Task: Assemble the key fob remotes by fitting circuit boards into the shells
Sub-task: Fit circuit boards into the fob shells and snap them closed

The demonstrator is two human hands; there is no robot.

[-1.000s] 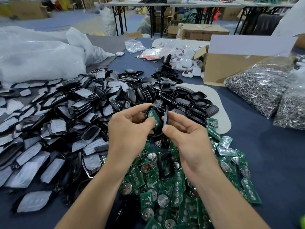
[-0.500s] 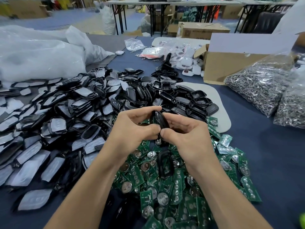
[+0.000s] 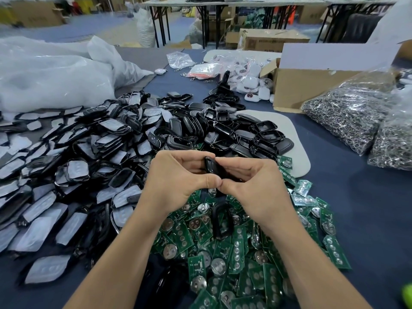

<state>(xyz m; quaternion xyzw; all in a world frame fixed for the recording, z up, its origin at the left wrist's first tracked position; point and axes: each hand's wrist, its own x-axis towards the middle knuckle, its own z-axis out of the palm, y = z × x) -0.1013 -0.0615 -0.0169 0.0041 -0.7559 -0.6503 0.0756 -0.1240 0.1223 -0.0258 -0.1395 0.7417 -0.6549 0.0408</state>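
Blue worktop (image 3: pixel 356 219) is buried under black shells (image 3: pixel 100 152) on the left and green boards (image 3: pixel 234 253) up front. Left hand (image 3: pixel 176 177) and right hand (image 3: pixel 256 181) both grip one shell (image 3: pixel 210 165) just above the boards, thumbs meeting under it. A second ago one of the boards showed between the fingers. Now it's out of sight, so I'd guess it's seated and getting squeezed in.
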